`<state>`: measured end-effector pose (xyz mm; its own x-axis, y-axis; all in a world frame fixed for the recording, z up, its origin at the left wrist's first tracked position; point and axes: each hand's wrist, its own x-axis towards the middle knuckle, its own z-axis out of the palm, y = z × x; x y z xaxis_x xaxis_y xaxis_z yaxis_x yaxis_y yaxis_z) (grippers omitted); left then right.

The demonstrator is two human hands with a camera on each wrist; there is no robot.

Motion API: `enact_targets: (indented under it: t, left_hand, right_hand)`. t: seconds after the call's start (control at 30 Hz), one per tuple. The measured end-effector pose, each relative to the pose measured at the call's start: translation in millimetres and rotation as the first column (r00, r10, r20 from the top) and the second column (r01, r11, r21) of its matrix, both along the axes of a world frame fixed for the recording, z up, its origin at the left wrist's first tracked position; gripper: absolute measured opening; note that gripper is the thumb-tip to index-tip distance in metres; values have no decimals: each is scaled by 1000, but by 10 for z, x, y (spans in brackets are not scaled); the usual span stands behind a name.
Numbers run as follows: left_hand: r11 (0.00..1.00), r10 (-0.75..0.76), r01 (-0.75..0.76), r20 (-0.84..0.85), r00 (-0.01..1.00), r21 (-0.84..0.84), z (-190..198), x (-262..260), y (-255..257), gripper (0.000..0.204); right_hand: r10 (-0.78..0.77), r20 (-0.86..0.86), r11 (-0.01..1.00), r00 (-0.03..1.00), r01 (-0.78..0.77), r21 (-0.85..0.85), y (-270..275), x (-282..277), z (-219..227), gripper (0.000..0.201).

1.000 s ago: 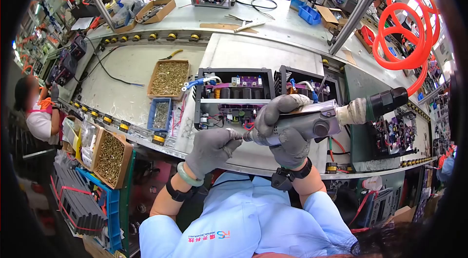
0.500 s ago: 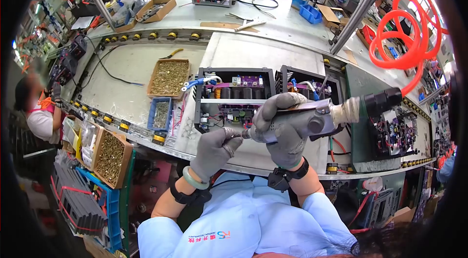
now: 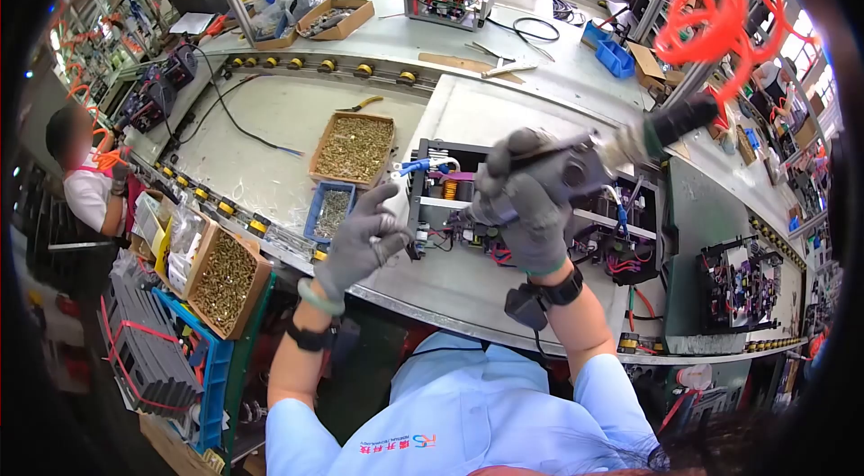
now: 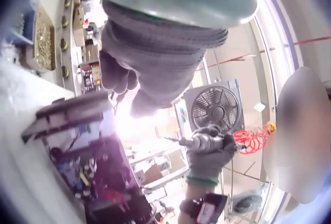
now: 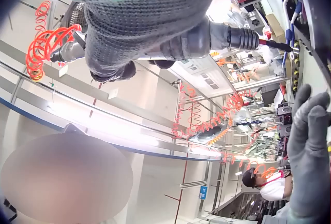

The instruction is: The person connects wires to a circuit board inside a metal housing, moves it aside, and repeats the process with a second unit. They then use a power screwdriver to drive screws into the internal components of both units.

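My gloved right hand [image 3: 535,215] grips a grey air screwdriver [image 3: 576,172], its fingers wrapped round the body. In the right wrist view the driver's bit [image 5: 276,44] points away from that hand, near a ring terminal on a blue cable. To the left, my gloved left hand [image 3: 362,242] is apart from the tool, its index finger extended and the others loosely bent. Beneath and between the hands sits an open black chassis [image 3: 441,206] with circuit boards and a blue-sleeved cable [image 3: 421,165]. A second chassis [image 3: 621,224] stands to its right, partly behind the right hand and driver.
A carton of small brass-coloured screws [image 3: 354,148] and a blue bin of small metal parts [image 3: 330,211] lie beyond the left hand. A coiled red air hose [image 3: 711,13] hangs at upper right. Another screw carton [image 3: 225,282] stands at lower left. Another person [image 3: 90,175] works at far left.
My left hand has left the driver's tip and moved left, its fingers loosening. The driver, still in my right hand, now tilts more steeply. The head view has shifted, moving the bench rightward in frame.
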<state>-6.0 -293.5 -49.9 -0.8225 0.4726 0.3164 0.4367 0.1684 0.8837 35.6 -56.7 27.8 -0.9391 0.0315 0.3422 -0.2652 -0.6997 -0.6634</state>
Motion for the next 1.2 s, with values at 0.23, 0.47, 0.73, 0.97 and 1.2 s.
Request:
enact_targets:
  t: [0.23, 0.47, 0.73, 0.97, 1.2]
  left_hand:
    - [894, -313, 419, 450, 837, -157, 75, -692, 89, 7]
    - [816, -460, 555, 397, 794, -163, 58, -797, 45, 7]
    - [788, -573, 615, 410, 710, 37, -52, -808, -56, 7]
    - [804, -506, 592, 459, 731, -56, -92, -818, -71, 7]
    - [836, -460, 547, 484, 744, -47, 8, -744, -64, 7]
  right_hand:
    - [-104, 12, 984, 994, 101, 145, -286, -613, -92, 35]
    - [-153, -67, 922, 986, 167, 349, -460, -848, -141, 28]
    - [-135, -118, 886, 984, 173, 430, -557, -859, -117, 23]
    - [-117, -143, 872, 983, 170, 459, -636, -805, -122, 20]
    - [-126, -148, 804, 981, 189, 564, -714, -883, -142, 26]
